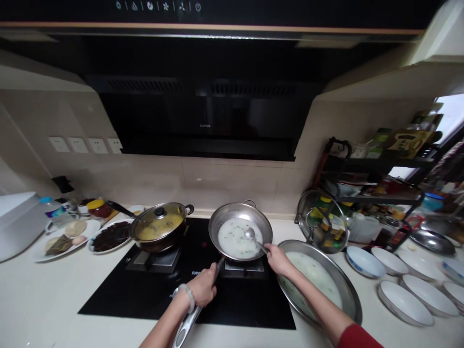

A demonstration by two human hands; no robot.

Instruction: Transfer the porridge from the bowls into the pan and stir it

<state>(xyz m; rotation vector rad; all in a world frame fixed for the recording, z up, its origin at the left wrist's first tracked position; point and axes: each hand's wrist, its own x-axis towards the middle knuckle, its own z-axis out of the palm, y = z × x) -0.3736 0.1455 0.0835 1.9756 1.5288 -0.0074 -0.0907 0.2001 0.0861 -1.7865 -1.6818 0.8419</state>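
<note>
My left hand (203,286) is wrapped round the long handle (188,325) of a steel wok (221,217), which sits over the right burner. White, soupy liquid with green bits (232,237) lies in the wok. In my right hand (278,260) is the handle of a metal ladle (250,234), whose bowl is in the liquid near the wok's right side. Under my right forearm stands a wide steel basin (350,299) holding a similar pale, cloudy liquid; my forearm hides part of it.
A lidded pan (159,227) with yellow food stands on the left burner. Plates of food (36,252) are at the left. White bowls (406,302) line the right counter, near a glass lid (322,220) and a spice rack (373,198). A black range hood (206,106) hangs above.
</note>
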